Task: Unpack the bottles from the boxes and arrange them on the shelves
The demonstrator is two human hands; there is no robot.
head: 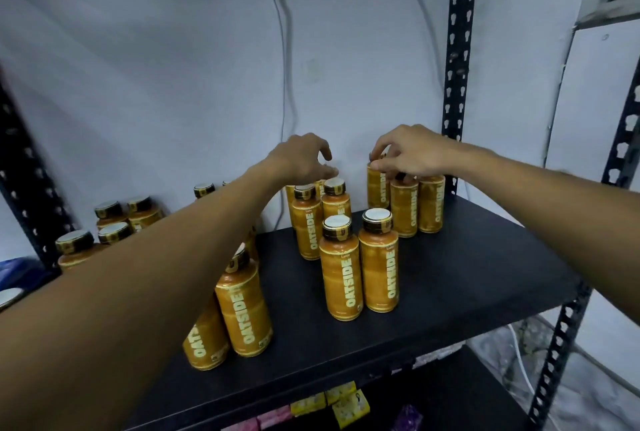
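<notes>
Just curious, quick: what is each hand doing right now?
Left hand: open, holding nothing.
Right hand: pinching the back bottle by its cap.

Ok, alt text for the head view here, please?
Two bare arms reach over a black shelf stocked with upright orange Oatside latte bottles. The right hand grips the caps of a back-right trio of bottles, while the left hand hovers, fingers curved, above the back-centre bottles.

Orange OATSIDE bottles, dark caps, upright in clusters, black shelf, rear trio seemingly touching
</notes>
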